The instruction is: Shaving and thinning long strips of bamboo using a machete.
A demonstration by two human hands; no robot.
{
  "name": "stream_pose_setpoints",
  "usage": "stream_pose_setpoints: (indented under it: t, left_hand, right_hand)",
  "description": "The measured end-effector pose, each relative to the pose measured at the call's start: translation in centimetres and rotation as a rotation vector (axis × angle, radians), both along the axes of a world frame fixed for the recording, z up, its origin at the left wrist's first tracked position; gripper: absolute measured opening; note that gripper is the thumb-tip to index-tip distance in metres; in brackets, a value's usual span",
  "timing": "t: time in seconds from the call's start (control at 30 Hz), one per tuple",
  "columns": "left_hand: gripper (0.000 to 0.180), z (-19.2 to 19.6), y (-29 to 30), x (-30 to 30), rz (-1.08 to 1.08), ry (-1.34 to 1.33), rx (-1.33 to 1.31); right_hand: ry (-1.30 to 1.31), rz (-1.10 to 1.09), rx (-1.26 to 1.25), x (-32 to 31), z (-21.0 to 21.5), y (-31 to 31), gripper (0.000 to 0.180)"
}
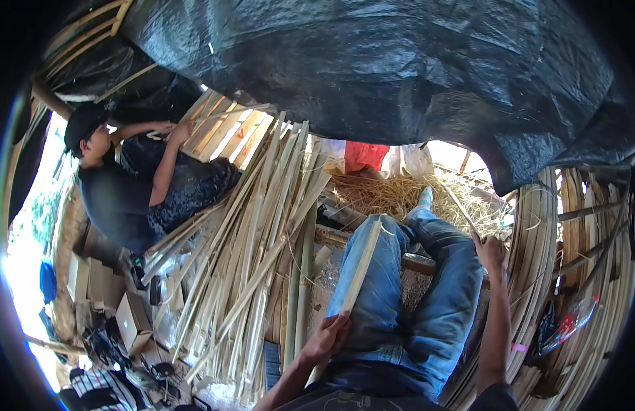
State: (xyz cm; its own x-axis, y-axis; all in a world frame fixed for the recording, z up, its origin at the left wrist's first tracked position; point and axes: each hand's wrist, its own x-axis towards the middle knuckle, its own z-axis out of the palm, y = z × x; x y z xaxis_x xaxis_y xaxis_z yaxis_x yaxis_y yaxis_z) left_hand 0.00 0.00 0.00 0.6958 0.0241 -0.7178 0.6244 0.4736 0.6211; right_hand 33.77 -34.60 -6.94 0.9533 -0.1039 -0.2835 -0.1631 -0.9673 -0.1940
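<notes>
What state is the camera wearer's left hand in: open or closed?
The left hand is closed: its fingers wrap the pale strip, which extends over the jeans.

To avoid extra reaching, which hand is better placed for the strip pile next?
Probably the left hand: it is nearer the pile, though holding a strip; the right hand is beyond the legs.

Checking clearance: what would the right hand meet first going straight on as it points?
Probably the straw pile, with the thin stick held in the right hand leading; depth is unclear from this view.
</notes>
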Motion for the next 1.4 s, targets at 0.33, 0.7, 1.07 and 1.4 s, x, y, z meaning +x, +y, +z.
stream_pose_setpoints:
  t: [0.33,0.7,1.07,1.4]
  left_hand:
    - [0.045,0.1,0.1,1.3,-0.017,0.023,0.046]
    - [0.04,-0.5,-0.1,-0.1,-0.027,-0.122,0.02]
    - [0.046,2.6,1.0,-0.6,-0.09,-0.341,0.101]
    - [0.048,9.2,3.5,5.5,0.173,-0.42,0.375]
  right_hand:
    - [-0.328,0.019,-0.021,-4.8,-0.2,0.6,0.061]
    - [-0.073,-0.049,0.618,-8.0,4.6,1.2,0.053]
    - [-0.079,0.009,0.844,-14.0,8.0,5.9,0.066]
    - [0.15,0.413,1.07,-21.2,12.3,19.9,0.071]
